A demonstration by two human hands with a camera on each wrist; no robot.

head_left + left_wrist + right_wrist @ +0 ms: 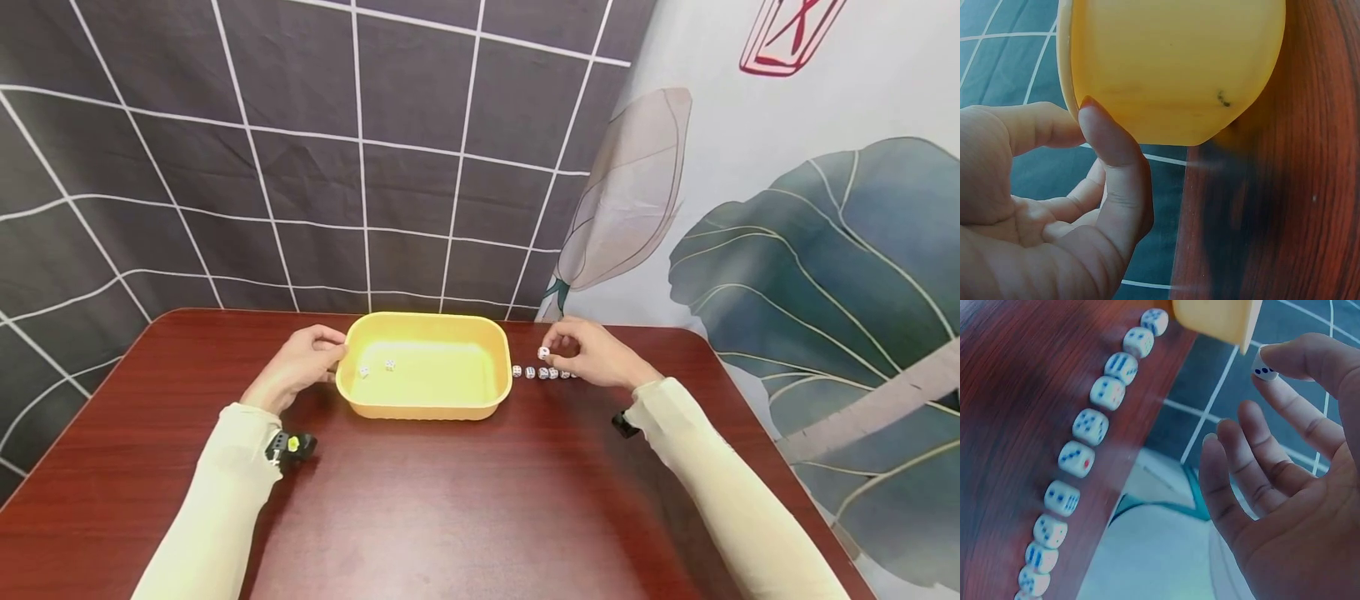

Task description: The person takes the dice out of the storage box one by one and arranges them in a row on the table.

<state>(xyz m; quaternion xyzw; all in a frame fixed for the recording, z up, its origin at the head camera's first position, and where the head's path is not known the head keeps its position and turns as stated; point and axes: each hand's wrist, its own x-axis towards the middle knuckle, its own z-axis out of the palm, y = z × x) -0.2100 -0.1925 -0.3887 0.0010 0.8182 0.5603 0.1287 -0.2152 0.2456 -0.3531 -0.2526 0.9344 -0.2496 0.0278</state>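
Observation:
A yellow plastic tub [427, 412] stands near the back of the table. Its left rim is pinched between the thumb and index finger of my left hand [303, 364], as the left wrist view shows close up. Inside the tub, toward its left end, lie two white dice [390, 365]. My right hand [600, 354] pinches one white die [1265, 365] between thumb and index finger, its other fingers spread apart. Below that hand a row of dice [1090, 427] with blue and red pips runs along the table from beside the tub's right end, partly hidden by the hand in the head view.
The red-brown wooden table [450, 517] ends just behind the tub. A dark cloth [300, 183] with white grid lines hangs behind it. To the right hangs a pale curtain [720, 133] printed with large leaves.

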